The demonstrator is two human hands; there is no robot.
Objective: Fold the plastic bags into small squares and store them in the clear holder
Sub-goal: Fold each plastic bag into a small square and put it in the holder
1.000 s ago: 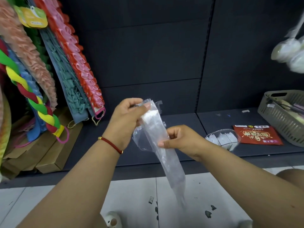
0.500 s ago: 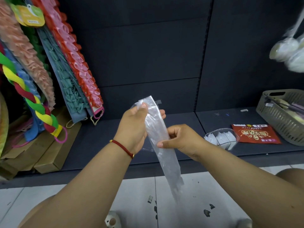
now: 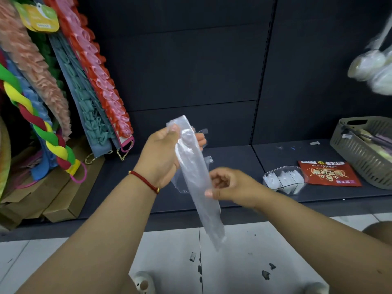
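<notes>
A clear plastic bag (image 3: pixel 197 179), folded lengthwise into a long narrow strip, hangs slanting down to the right in front of the dark shelf. My left hand (image 3: pixel 163 158) grips its upper end, thumb pressed on the top. My right hand (image 3: pixel 229 187) pinches the strip's right edge near the middle, fingers curled. The strip's lower end dangles free above the floor tiles. The clear holder (image 3: pixel 285 180) sits on the shelf to the right and holds several small white folded bags.
A red snack packet (image 3: pixel 331 174) lies beside the holder. A grey slotted basket (image 3: pixel 364 151) stands at the far right. Colourful ruffled and braided goods (image 3: pixel 63 107) hang at left over cardboard boxes (image 3: pixel 61 200). Bagged white items (image 3: pixel 373 66) hang upper right.
The bag has been narrowed from a loose sheet into a tight strip. My left hand shifted right and wrapped round the top; my right hand slid slightly lower along the strip.
</notes>
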